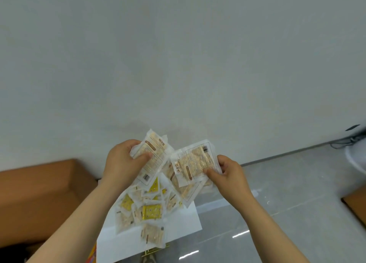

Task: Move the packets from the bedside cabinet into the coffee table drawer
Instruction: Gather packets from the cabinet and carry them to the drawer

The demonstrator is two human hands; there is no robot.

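In the head view, two bare hands are seen raised in front of a pale wall [178, 54]. The left grip [122, 161] is closed round a fan of packets [153, 155]. The thumb is pressed across the printed front of the nearest one and the fingers are curled behind it. At least two clear packets are held there; the exact count cannot be told.

The right grip [231, 175] is clamped on a second bundle of packets [194, 163]. The thumb is laid on the top packet near its lower edge, and the fingers are hidden beneath. Several more packets are stacked under it, splayed downward and to the left. The two held lots are kept just beside each other; whether they touch cannot be told.

Below the hands, a loose pile of packets [142, 209] is spread over a white surface [184, 221]. Pale, grain-coloured contents are shown through most of the wrappers, and a few packets are yellow. The pile is gathered toward the left and far part of the surface, with its left edge partly covered by the left forearm.

A brown cardboard box [39, 193] is seen just beside the surface on its left. A grey glossy floor [277, 193] is seen to the right, and dark cables [344, 141] are seen by the wall at the far right.
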